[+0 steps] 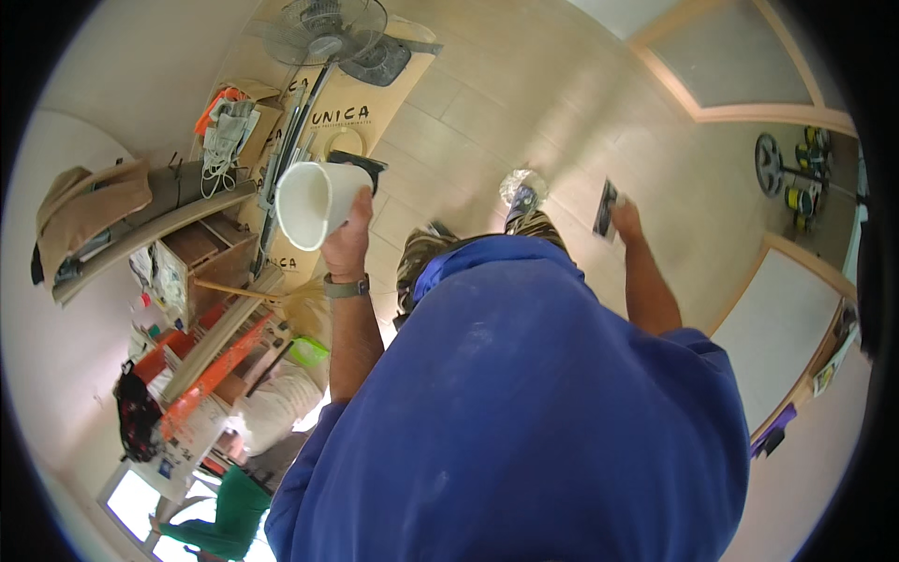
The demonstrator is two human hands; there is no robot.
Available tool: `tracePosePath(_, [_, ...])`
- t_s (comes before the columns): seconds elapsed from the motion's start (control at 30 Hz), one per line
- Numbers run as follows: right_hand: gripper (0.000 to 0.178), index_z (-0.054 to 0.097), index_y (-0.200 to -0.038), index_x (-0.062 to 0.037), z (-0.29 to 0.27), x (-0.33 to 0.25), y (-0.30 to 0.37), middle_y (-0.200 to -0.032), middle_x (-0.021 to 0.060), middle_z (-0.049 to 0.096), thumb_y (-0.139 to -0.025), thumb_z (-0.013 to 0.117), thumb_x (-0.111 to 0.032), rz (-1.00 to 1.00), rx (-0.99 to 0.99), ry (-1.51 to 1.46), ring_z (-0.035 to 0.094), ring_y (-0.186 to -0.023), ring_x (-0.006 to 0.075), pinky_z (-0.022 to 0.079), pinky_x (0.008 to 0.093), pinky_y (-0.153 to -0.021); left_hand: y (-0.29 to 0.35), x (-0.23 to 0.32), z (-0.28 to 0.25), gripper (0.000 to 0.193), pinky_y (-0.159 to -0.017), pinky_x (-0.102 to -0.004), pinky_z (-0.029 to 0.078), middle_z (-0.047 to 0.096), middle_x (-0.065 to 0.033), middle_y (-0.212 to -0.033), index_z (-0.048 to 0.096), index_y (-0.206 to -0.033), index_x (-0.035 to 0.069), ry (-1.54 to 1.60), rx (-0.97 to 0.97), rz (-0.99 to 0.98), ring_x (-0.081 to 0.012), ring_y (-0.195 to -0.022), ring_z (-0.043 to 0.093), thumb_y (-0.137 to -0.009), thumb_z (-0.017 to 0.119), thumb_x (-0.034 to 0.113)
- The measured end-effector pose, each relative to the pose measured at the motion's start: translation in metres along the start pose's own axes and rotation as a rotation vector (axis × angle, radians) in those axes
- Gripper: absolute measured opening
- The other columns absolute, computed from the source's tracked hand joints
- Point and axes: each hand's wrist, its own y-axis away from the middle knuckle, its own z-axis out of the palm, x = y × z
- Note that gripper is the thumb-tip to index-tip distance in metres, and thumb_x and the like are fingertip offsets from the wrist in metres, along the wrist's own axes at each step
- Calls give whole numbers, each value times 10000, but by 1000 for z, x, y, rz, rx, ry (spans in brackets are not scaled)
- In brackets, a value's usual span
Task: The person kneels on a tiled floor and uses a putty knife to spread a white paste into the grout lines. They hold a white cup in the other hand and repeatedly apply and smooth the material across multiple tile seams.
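My left hand (350,236), a watch on its wrist, is closed on a white plastic bucket (315,208). The bucket is tilted so that its pale inside shows. Just beyond its far rim a black flat-edged object (363,169) shows; I cannot tell whether the same hand holds it. Off to the right, my right hand (626,221) grips a dark, flat-bladed trowel (604,208) by its handle, away from my body. Below my body, one shoe (524,199) is beside or on a round whitish patch (521,185) on the floor.
A pedestal fan (324,42) stands far left on printed board sheets (342,117). Wood, boxes and bags (276,407) crowd the left side. At right are a wheeled rack of spools (796,178) and a framed panel (782,323). Pale tiles (459,103) cover the floor.
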Motion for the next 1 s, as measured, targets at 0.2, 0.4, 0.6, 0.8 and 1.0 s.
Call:
tracePosePath(0.2, [420, 548, -1072, 77, 11, -188, -33, -1008, 301, 585, -783, 532, -227, 137, 55, -10, 559, -995, 403, 433, 404, -882, -95, -66, -72, 380, -837, -296, 466, 595, -115, -1083, 505, -1149, -36, 100, -3, 73, -192, -947, 576, -794, 631, 11])
tracePosePath(0.4, [366, 564, -1056, 40, 79, -113, 67, -947, 259, 620, -784, 598, -201, 425, 195, 112, 606, -924, 337, 473, 373, -810, -179, -100, -130, 427, -846, -303, 468, 582, -129, -1106, 466, -1193, -39, 54, -169, 50, -196, -966, 568, -800, 626, 8])
tracePosePath(0.6, [269, 594, -901, 29, 176, -89, 227, -817, 224, 626, -763, 594, -201, 634, 77, 226, 614, -763, 340, 478, 401, -692, -228, -126, -141, 423, -856, -291, 461, 583, -115, -1112, 484, -1180, -36, 63, -328, 20, -180, -961, 571, -795, 649, 22])
tracePosePath(0.8, [284, 589, -1002, 21, 227, -131, 271, -871, 199, 634, -765, 597, -135, 762, 78, -55, 601, -827, 303, 451, 395, -745, -234, -112, -117, 409, -817, -294, 483, 597, -121, -1066, 507, -1145, -33, 195, -436, 32, -187, -934, 585, -768, 664, -11])
tracePosePath(1.0, [242, 567, -922, 24, 188, -168, 196, -800, 235, 609, -785, 575, -176, 434, 136, 318, 600, -759, 336, 465, 408, -699, -224, -124, -148, 438, -807, -294, 488, 595, -123, -1060, 484, -1159, -37, 197, -423, 23, -190, -925, 587, -758, 660, -25])
